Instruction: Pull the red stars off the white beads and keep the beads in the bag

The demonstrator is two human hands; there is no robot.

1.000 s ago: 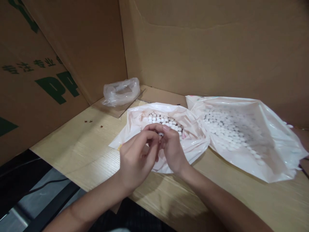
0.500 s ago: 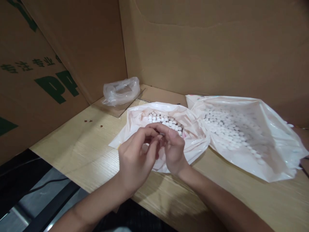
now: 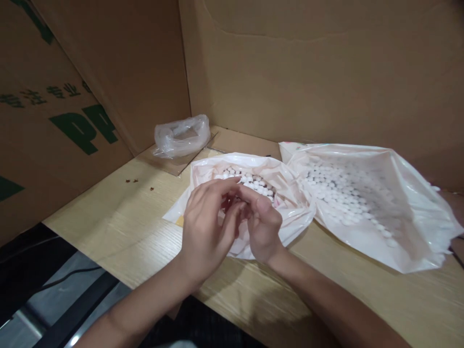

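Observation:
My left hand [image 3: 208, 224] and my right hand [image 3: 264, 227] meet over the front of an open white plastic bag [image 3: 203, 171]. Both have curled fingers, with the fingertips brought together. Whatever is pinched between them is too small and too covered by the fingers to make out. Inside the bag, just beyond my fingers, lie many small round white tips [image 3: 258, 182], packed close together. A second white bag [image 3: 409, 241] sits to the right, and similar white tips [image 3: 337, 193] show through its thin plastic.
A clear crumpled plastic bag [image 3: 181, 137] stands open on a cardboard piece [image 3: 174, 166] at the back left. Several tiny dark brown bits [image 3: 135, 181] lie on the wooden table [image 3: 105, 227]. Cardboard walls [image 3: 308, 72] enclose the back and left.
My left hand's fingers have moved slightly, its forefinger now reaching over and covering more of the pinch. My right hand has shifted a little to the right. The bags have stayed put.

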